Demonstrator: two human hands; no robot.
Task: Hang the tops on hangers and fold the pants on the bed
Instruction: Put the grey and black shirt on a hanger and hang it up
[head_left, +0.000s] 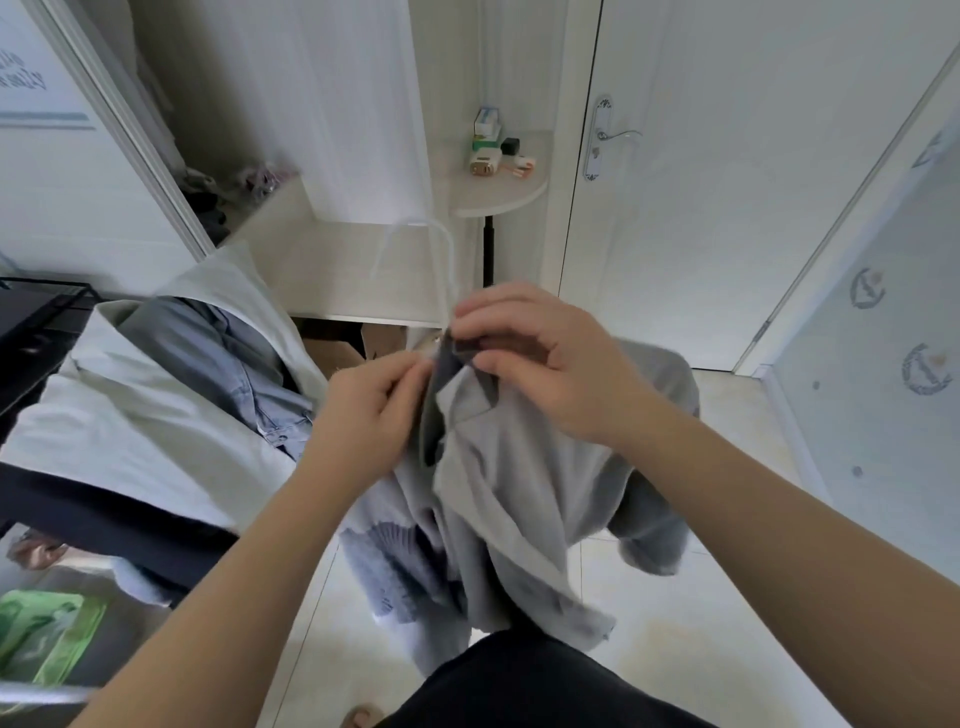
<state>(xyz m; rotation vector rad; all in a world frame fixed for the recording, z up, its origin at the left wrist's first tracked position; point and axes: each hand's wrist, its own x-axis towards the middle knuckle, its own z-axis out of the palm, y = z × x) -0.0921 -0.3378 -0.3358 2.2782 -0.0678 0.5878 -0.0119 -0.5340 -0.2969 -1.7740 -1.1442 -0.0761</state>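
Far left of the grey top (509, 493), low down, lies a green patterned bag (47, 639). Up and left of the top is the bed (130, 415) with its pale cover, and a blue-grey garment (234, 358) lies crumpled on it. The left hand (371, 410) is at the top's collar, its fingers (410, 369) curled narrow and pinching the collar's left edge. The top hangs in the air in front of the person, clear of the bed, its body and sleeves drooping toward the floor. A white hanger (441, 249) rises just above the collar. The right hand (535, 358) pinches the collar's dark inner side between thumb and curled fingers. Behind the top, a small rounded tabletop (498, 197) carries little boxes. Right of the top stands a white door (727, 182) with a metal handle (618, 134).
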